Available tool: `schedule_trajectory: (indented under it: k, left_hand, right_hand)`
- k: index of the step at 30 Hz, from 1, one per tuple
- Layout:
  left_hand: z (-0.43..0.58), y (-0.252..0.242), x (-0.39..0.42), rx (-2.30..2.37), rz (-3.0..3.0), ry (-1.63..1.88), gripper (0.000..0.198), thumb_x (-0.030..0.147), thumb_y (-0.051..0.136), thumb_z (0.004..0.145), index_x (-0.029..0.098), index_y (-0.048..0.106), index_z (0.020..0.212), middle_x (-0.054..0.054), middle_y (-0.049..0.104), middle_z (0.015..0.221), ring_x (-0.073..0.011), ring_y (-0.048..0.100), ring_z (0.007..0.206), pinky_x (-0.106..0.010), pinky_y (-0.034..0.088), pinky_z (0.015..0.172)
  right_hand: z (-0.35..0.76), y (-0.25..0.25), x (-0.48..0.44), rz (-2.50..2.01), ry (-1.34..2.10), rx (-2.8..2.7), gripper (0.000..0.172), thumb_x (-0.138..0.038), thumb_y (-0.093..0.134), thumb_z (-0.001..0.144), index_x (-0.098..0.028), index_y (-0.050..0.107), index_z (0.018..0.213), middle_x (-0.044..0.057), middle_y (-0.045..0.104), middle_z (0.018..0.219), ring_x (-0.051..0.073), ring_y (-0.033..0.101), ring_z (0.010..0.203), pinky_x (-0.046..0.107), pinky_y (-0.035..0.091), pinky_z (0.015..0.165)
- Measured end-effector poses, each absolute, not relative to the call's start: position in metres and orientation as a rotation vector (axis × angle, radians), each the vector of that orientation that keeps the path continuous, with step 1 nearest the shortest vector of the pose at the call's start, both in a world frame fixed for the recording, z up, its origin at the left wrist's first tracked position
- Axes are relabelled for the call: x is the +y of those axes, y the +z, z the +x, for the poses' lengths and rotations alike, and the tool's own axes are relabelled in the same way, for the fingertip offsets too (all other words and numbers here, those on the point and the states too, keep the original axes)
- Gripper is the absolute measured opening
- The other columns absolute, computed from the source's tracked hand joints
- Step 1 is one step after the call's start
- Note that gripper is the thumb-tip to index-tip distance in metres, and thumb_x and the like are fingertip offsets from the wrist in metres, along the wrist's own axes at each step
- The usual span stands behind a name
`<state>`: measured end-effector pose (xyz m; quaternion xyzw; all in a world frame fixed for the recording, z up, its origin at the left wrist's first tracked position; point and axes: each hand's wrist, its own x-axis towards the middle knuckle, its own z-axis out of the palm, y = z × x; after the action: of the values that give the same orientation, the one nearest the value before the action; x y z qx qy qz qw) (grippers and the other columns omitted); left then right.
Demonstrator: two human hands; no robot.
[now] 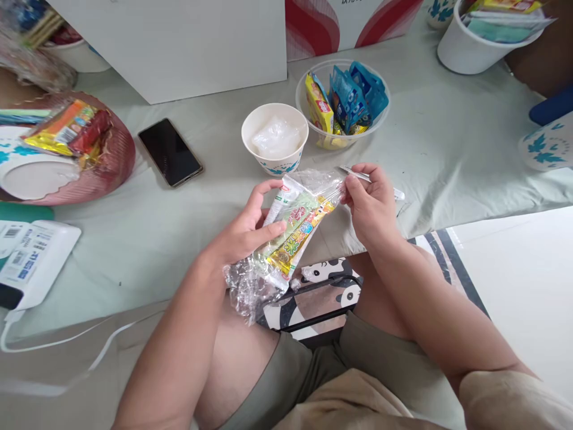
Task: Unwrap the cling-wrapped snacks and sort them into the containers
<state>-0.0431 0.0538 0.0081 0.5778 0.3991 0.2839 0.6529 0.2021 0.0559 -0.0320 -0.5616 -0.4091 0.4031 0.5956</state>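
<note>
The person sits with parted thighs [244, 352], the bare left forearm [179, 334] and bare right forearm [430, 298] both reaching forward and slanting inward over them. I see the bare left hand [244, 234] in a loose grip, its straight thumb pointing inward, the index finger stretched ahead of it, a gap between the two. The bare right hand [373, 206] is slightly farther forward, thumb and forefinger pinched together. The hands stand apart; a loose beige cloth sleeve [505, 397] covers the right upper arm.

Green tablecloth [156, 239]: phone [170, 152], paper bowl [275, 164], clear tub [342, 142].
</note>
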Motion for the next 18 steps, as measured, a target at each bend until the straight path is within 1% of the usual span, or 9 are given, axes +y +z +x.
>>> schedule_trajectory:
  k: [2, 5, 7, 10, 11, 13, 15, 16, 18]
  left_hand:
    - [-0.039, 0.003, 0.057, 0.893, 1.229, 0.691, 0.053, 0.037, 0.065, 0.094, 0.034, 0.041, 0.142, 0.001, 0.07, 0.087, -0.0136, 0.067, 0.063, -0.024, 0.055, 0.055]
    - [-0.034, -0.007, 0.061, 0.895, 1.217, 0.806, 0.05, 0.037, 0.06, 0.095, 0.034, 0.038, 0.14, 0.0, 0.069, 0.093, -0.014, 0.067, 0.066, -0.026, 0.055, 0.059]
    - [-0.031, -0.014, 0.063, 0.917, 1.295, 0.853, 0.052, 0.038, 0.063, 0.094, 0.034, 0.038, 0.14, 0.0, 0.069, 0.093, -0.0136, 0.064, 0.063, -0.027, 0.053, 0.058]
    - [-0.028, -0.019, 0.062, 0.942, 1.411, 0.874, 0.056, 0.041, 0.064, 0.093, 0.033, 0.037, 0.141, -0.001, 0.069, 0.092, -0.0145, 0.063, 0.062, -0.028, 0.053, 0.058]
    - [-0.026, -0.02, 0.061, 0.948, 1.436, 0.873, 0.056, 0.041, 0.064, 0.093, 0.033, 0.037, 0.141, -0.001, 0.068, 0.092, -0.0147, 0.063, 0.063, -0.029, 0.053, 0.059]
    - [-0.021, -0.02, 0.058, 0.956, 1.449, 0.849, 0.053, 0.04, 0.062, 0.095, 0.032, 0.037, 0.142, 0.0, 0.067, 0.09, -0.0143, 0.063, 0.064, -0.029, 0.054, 0.061]
    - [-0.015, -0.02, 0.056, 0.961, 1.432, 0.822, 0.049, 0.039, 0.06, 0.098, 0.031, 0.036, 0.14, 0.0, 0.068, 0.091, -0.0128, 0.062, 0.065, -0.027, 0.054, 0.063]
    - [-0.012, -0.02, 0.055, 0.97, 1.416, 0.817, 0.046, 0.04, 0.058, 0.099, 0.031, 0.036, 0.138, 0.0, 0.069, 0.094, -0.0119, 0.062, 0.066, -0.026, 0.053, 0.064]
    - [-0.009, -0.019, 0.055, 0.992, 1.398, 0.849, 0.039, 0.044, 0.059, 0.099, 0.03, 0.038, 0.129, -0.003, 0.07, 0.113, -0.01, 0.063, 0.069, -0.024, 0.052, 0.063]
  right_hand:
    - [0.198, -0.032, 0.053, -1.299, 0.774, -0.985, 0.017, -0.034, 0.064, 0.093, -0.025, 0.054, 0.103, -0.002, 0.06, 0.076, 0.011, 0.059, 0.066, 0.025, 0.051, 0.062]
    - [0.191, -0.027, 0.045, -1.309, 0.584, -1.104, 0.01, -0.032, 0.061, 0.095, -0.024, 0.056, 0.098, 0.0, 0.056, 0.08, 0.012, 0.054, 0.068, 0.027, 0.047, 0.062]
    - [0.187, -0.022, 0.041, -1.277, 0.577, -1.253, 0.008, -0.031, 0.061, 0.095, -0.024, 0.059, 0.097, -0.001, 0.053, 0.076, 0.011, 0.05, 0.065, 0.027, 0.044, 0.06]
    - [0.18, -0.016, 0.039, -1.253, 0.642, -1.473, 0.015, -0.028, 0.067, 0.089, -0.022, 0.065, 0.103, -0.003, 0.054, 0.074, 0.011, 0.05, 0.065, 0.027, 0.043, 0.059]
    - [0.177, -0.015, 0.039, -1.266, 0.63, -1.503, 0.014, -0.026, 0.068, 0.088, -0.022, 0.066, 0.101, -0.003, 0.055, 0.075, 0.011, 0.05, 0.066, 0.027, 0.043, 0.059]
    - [0.173, -0.012, 0.04, -1.279, 0.55, -1.511, 0.003, -0.021, 0.066, 0.087, -0.021, 0.065, 0.089, -0.002, 0.057, 0.077, 0.011, 0.051, 0.068, 0.027, 0.043, 0.061]
    - [0.17, -0.01, 0.038, -1.239, 0.496, -1.499, 0.008, -0.017, 0.064, 0.088, -0.021, 0.061, 0.081, -0.001, 0.059, 0.077, 0.011, 0.053, 0.069, 0.028, 0.045, 0.062]
    - [0.169, -0.009, 0.037, -1.215, 0.516, -1.48, 0.01, -0.017, 0.062, 0.089, -0.022, 0.058, 0.081, 0.0, 0.061, 0.077, 0.011, 0.054, 0.069, 0.028, 0.046, 0.063]
    - [0.167, -0.008, 0.035, -1.185, 0.666, -1.416, 0.009, -0.021, 0.059, 0.093, -0.024, 0.053, 0.087, -0.002, 0.062, 0.073, 0.011, 0.057, 0.063, 0.028, 0.048, 0.06]
